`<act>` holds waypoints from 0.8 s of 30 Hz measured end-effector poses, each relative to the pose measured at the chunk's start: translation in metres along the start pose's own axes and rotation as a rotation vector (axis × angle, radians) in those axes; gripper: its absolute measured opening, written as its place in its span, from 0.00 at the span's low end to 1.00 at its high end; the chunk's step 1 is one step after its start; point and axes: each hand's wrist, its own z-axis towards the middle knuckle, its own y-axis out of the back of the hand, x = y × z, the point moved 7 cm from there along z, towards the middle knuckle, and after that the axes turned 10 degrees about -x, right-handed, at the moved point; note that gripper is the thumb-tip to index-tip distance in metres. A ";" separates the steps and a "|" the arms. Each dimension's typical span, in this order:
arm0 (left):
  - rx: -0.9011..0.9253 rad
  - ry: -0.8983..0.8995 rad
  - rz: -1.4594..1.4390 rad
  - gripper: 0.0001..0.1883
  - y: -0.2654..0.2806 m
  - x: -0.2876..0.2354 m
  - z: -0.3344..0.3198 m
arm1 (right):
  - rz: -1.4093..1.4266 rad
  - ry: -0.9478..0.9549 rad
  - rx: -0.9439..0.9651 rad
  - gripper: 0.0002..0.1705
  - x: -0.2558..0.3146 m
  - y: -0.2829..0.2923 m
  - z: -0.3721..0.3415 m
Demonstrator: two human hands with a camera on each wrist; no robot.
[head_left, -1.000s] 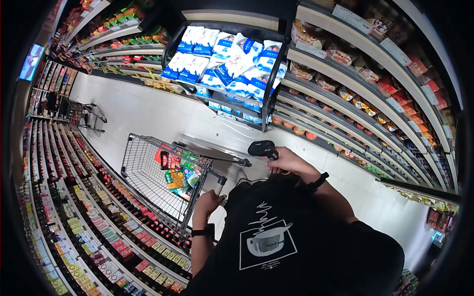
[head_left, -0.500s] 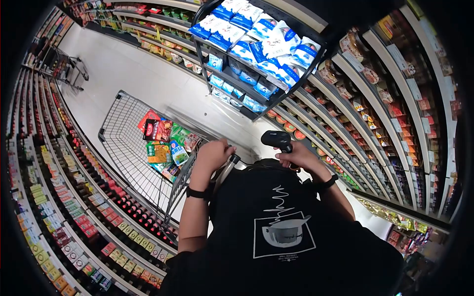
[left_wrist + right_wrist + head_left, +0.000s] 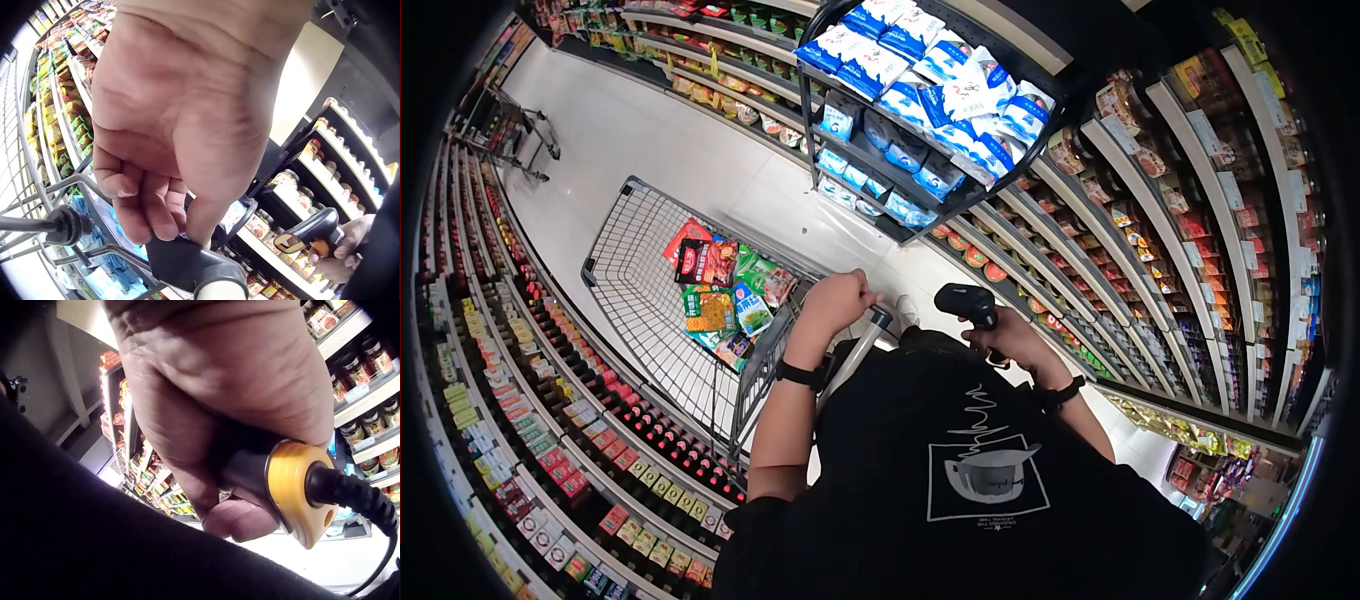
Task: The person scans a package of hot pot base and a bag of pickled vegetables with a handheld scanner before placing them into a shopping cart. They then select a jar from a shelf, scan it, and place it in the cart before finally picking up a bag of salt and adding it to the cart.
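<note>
My left hand point(image 3: 832, 305) is at the corner of the shopping cart handle point(image 3: 860, 350). In the left wrist view its fingers curl down around the black corner piece point(image 3: 194, 265), with the thumb against it. A handheld barcode scanner point(image 3: 962, 300), black with a rounded head, is gripped in my right hand point(image 3: 1025, 345). The right wrist view shows the scanner's yellow base point(image 3: 294, 487) and black cable point(image 3: 359, 497) below the palm. Several colourful food packets, including a red one point(image 3: 705, 262) and a green-and-orange one point(image 3: 710, 310), lie in the cart basket point(image 3: 625, 235).
A black display rack point(image 3: 905, 238) of blue-and-white bags stands ahead. Shelves of packaged goods point(image 3: 1140, 290) line the right side, and bottles and boxes fill the shelves point(image 3: 600, 440) on the left. Another cart point(image 3: 525, 130) stands far off on the pale floor point(image 3: 590, 95).
My left hand has moved forward along the handle to its corner. The view has turned, and the cart sits lower and further left in it. The right hand still holds the scanner.
</note>
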 end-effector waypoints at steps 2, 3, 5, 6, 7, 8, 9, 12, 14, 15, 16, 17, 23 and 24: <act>0.081 -0.008 0.052 0.23 0.003 0.000 0.006 | 0.110 0.017 0.017 0.18 -0.014 -0.003 0.003; 0.116 -0.013 0.083 0.22 0.006 0.000 0.011 | 0.176 -0.008 0.022 0.18 -0.015 -0.003 0.002; 0.149 -0.010 0.107 0.22 0.005 0.002 0.019 | 0.217 -0.018 0.022 0.18 -0.015 -0.001 0.001; 0.165 -0.009 0.131 0.22 0.006 0.001 0.021 | 0.209 -0.020 0.014 0.17 -0.019 0.000 0.002; 0.183 -0.007 0.156 0.22 0.006 0.000 0.023 | 0.202 -0.024 0.006 0.17 -0.020 0.001 0.003; 0.218 -0.032 0.193 0.22 0.005 -0.001 0.027 | 0.175 -0.041 0.001 0.16 -0.021 0.005 0.002; 0.253 -0.055 0.226 0.23 0.004 -0.001 0.034 | 0.196 -0.025 -0.004 0.16 -0.025 0.007 0.005; 0.304 -0.133 0.229 0.26 -0.011 0.007 0.074 | 0.252 -0.021 -0.015 0.17 -0.041 0.016 0.008; 0.286 -0.164 0.202 0.25 -0.021 0.011 0.120 | 0.304 -0.041 -0.029 0.18 -0.042 0.024 0.008; 0.263 -0.168 0.186 0.24 -0.027 0.011 0.145 | 0.308 -0.058 -0.026 0.19 -0.045 0.027 0.008; 0.249 -0.191 0.172 0.23 -0.037 0.015 0.172 | 0.311 -0.069 -0.027 0.19 -0.048 0.031 0.009; 0.237 -0.214 0.156 0.22 -0.052 0.021 0.198 | 0.315 -0.084 -0.029 0.20 -0.052 0.036 0.009; 0.224 -0.140 0.098 0.27 -0.136 0.040 0.317 | 0.377 -0.106 -0.115 0.20 -0.091 0.069 0.007; 0.232 -0.125 0.121 0.28 -0.150 0.040 0.331 | 0.399 -0.118 -0.133 0.20 -0.102 0.075 0.006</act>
